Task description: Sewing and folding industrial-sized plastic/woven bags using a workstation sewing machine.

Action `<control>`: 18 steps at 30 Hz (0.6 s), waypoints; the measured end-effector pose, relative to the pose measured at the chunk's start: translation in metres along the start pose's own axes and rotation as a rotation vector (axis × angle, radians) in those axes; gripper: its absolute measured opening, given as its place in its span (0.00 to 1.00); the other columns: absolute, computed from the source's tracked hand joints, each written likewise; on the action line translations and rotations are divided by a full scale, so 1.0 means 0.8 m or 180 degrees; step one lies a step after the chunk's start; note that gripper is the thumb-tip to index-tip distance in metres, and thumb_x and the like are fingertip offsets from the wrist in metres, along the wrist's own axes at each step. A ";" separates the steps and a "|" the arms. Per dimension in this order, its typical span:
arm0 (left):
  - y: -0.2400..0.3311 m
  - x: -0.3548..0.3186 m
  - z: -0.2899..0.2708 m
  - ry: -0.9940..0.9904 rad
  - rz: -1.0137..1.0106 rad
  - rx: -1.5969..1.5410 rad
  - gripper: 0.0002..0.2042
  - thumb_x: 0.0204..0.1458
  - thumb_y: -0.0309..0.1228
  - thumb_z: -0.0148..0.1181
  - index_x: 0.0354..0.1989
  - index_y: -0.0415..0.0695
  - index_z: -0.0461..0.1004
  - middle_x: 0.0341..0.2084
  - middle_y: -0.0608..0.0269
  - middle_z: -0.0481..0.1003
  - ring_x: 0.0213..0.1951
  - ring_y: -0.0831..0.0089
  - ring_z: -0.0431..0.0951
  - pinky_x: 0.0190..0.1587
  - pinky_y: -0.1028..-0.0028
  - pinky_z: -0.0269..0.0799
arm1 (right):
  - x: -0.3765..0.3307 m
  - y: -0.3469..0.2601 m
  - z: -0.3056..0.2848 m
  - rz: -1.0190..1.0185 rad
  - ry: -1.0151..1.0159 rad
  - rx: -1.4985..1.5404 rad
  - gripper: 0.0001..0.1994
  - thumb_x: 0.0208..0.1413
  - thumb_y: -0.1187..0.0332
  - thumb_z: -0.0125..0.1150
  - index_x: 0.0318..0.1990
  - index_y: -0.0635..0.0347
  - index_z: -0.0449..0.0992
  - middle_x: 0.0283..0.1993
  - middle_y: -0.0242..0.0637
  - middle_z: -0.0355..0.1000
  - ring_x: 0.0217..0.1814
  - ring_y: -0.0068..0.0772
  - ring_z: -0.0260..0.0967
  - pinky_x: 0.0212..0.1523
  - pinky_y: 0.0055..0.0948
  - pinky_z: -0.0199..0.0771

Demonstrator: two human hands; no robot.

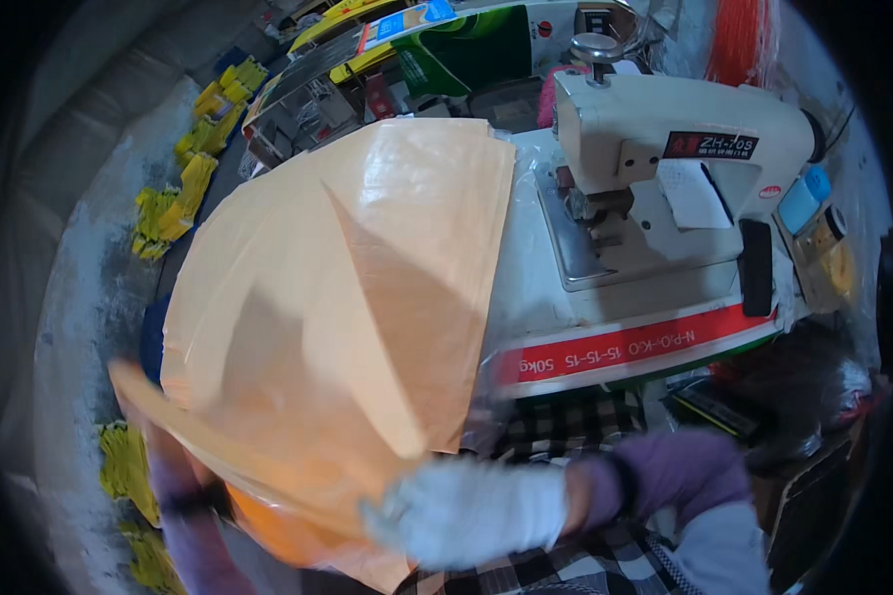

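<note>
A stack of large pale orange plastic sheets or flat bags [268,248] covers the work surface in front of me, with a crease across the top one. Its near part is lifted in a blurred fold, with a brighter orange layer below. My right hand [476,511], in a white glove, is closed at the near right edge of the orange sheet; motion smears its fingers. At the left end of the fold is my left hand [141,412], partly behind the sheet and blurred, so its fingers cannot be made out.
A white sewing machine [685,139] stands on the right of the table, beside the stack. A red strip [635,347] runs along the table's front edge. Yellow folded bundles [174,203] lie on the left. Red strands [739,45] hang at the back right.
</note>
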State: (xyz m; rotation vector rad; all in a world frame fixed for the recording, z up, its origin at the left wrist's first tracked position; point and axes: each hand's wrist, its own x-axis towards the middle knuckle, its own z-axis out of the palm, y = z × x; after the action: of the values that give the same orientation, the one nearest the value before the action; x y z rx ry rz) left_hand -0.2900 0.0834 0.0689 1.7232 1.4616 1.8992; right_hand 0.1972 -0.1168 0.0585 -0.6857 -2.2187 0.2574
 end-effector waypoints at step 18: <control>0.131 -0.228 0.795 -0.5035 0.1454 -0.1396 0.14 0.39 0.16 0.55 0.33 0.43 0.81 0.25 0.55 0.79 0.30 0.55 0.79 0.35 0.66 0.76 | -0.334 -0.091 0.025 0.4465 0.2342 -0.0879 0.20 0.47 0.74 0.55 0.51 0.60 0.77 0.35 0.50 0.77 0.31 0.51 0.74 0.34 0.37 0.74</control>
State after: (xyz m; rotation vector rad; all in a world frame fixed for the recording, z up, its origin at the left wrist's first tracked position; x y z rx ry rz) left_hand 0.3460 0.2358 -0.0746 2.3159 0.0433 0.3314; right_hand 0.3001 -0.3237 -0.0951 -2.0111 -0.7870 0.2938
